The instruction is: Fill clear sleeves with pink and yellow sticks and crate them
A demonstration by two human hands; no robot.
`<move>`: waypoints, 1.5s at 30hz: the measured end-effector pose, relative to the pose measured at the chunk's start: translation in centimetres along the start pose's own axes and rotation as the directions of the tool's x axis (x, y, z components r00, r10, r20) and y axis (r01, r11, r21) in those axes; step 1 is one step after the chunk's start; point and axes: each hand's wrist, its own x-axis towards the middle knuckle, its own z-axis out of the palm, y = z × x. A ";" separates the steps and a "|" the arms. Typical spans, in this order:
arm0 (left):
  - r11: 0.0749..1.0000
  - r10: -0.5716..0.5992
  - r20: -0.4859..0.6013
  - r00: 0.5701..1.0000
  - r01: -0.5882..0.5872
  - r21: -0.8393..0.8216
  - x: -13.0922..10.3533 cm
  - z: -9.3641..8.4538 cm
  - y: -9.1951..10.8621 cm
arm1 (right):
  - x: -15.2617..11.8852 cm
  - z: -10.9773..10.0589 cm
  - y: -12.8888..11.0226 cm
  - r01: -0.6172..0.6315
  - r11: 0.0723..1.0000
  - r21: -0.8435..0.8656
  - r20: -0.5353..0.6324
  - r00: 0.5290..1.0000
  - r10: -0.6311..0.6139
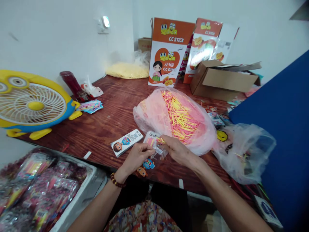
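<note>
My left hand (140, 156), a beaded bracelet at its wrist, pinches a small clear packet (151, 141) with pink sticks showing inside. Close to it on the right, my right hand (178, 150) has closed fingers around a few thin yellow-and-pink sticks (161, 140), held at the packet's side. Just beyond both hands lies a large translucent bag (149, 112), open on a heap of loose yellow and pink sticks (181, 119). Left of the packet is a stack of printed white cards (130, 139). A cartoon-printed piece (147, 163) lies below my hands, partly covered.
A yellow cartoon fan (36, 104) stands at the left, above a white bin (93, 170) of filled packets. Printed cartons (166, 48) and an open cardboard box (222, 80) line the back. A crumpled clear bag (251, 151) and blue panel (285, 129) are at right.
</note>
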 end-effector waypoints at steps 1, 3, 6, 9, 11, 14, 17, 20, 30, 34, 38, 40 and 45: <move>1.000 -0.002 0.014 1.000 0.002 0.013 0.1 0.1 -0.1 | -0.1 0.1 0.2 -0.005 1.000 -0.015 -0.002 1.000 0.005; 0.999 -0.009 0.044 0.999 0.007 0.044 0.4 0.2 -0.2 | -0.2 0.1 0.7 -0.023 0.999 -0.030 -0.002 1.000 0.023; 0.996 -0.004 0.065 0.998 -0.003 0.094 0.6 0.4 -0.1 | -0.1 0.0 1.1 -0.059 0.998 0.014 -0.010 0.998 0.059; 0.995 0.044 0.052 0.998 -0.048 0.089 0.5 0.3 0.1 | 0.3 -0.2 0.8 -0.119 0.971 0.209 -0.111 0.983 0.145; 0.993 0.088 0.031 0.996 -0.090 0.081 0.2 0.1 0.1 | 0.8 -0.1 0.0 -0.107 0.891 0.442 -0.223 0.949 0.224; 0.984 0.151 0.000 0.989 -0.150 0.090 -0.3 -0.1 0.1 | 1.6 0.4 -1.7 0.069 0.677 0.733 -0.368 0.877 0.309; 0.980 0.180 -0.013 0.984 -0.178 0.084 -0.6 -0.3 0.3 | 2.4 1.3 -3.4 0.219 0.521 0.825 -0.435 0.834 0.339; 0.982 0.182 -0.016 0.983 -0.181 0.045 -0.7 -0.4 0.6 | 3.0 2.5 -4.4 0.265 0.470 0.842 -0.453 0.820 0.349; 0.977 0.200 -0.099 0.975 -0.206 -0.053 -0.4 -0.6 1.1 | 2.2 4.4 -3.7 0.043 0.680 0.732 -0.370 0.863 0.343; 0.976 0.167 -0.109 0.980 -0.180 -0.125 0.1 -0.9 0.9 | 2.1 3.6 -3.8 -0.049 0.764 0.643 -0.294 0.906 0.306; 0.968 0.166 -0.112 0.980 -0.183 -0.169 0.7 -1.1 0.4 | 2.1 3.0 -3.6 -0.037 0.937 0.349 -0.277 0.950 0.140; 0.965 0.177 -0.114 0.978 -0.195 -0.178 0.8 -1.2 0.1 | 1.9 2.8 -3.3 -0.028 0.981 0.193 -0.195 0.979 0.066; 0.960 0.177 -0.166 0.970 -0.207 -0.190 0.8 -1.4 0.4 | 1.0 2.1 -2.5 -0.102 0.949 0.297 -0.157 0.976 0.154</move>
